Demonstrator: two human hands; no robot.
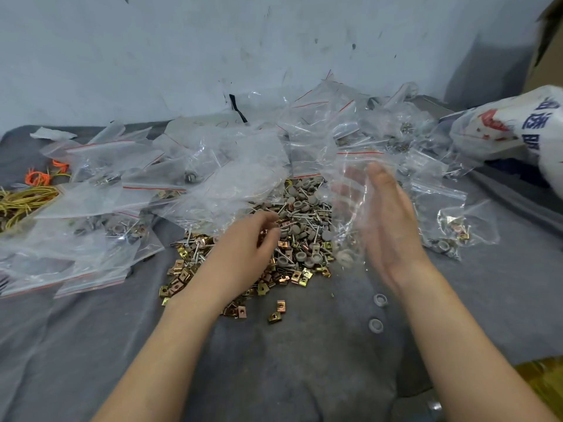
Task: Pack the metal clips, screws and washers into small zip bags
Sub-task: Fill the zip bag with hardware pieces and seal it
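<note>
A heap of hardware lies in the middle of the grey cloth [304, 360]: brass-coloured metal clips [182, 271] at the front, grey round washers [301, 202] and thin screws [307, 215] behind. My left hand [243, 248] rests on the heap with its fingertips curled into the parts, pinching some. My right hand [387, 226] stands on edge just right of the heap and holds a clear zip bag [350, 205] with a red seal line. Its fingers show blurred through the plastic. A few parts lie low in that bag.
Many clear zip bags are piled left [91, 178], behind and right [451, 226] of the heap, several holding parts. Two loose washers [380, 299] and stray clips [275, 315] lie nearer me. Orange and yellow rubber bands [36, 181] lie far left. A white printed sack [502, 129] and a cardboard box [548, 41] stand right.
</note>
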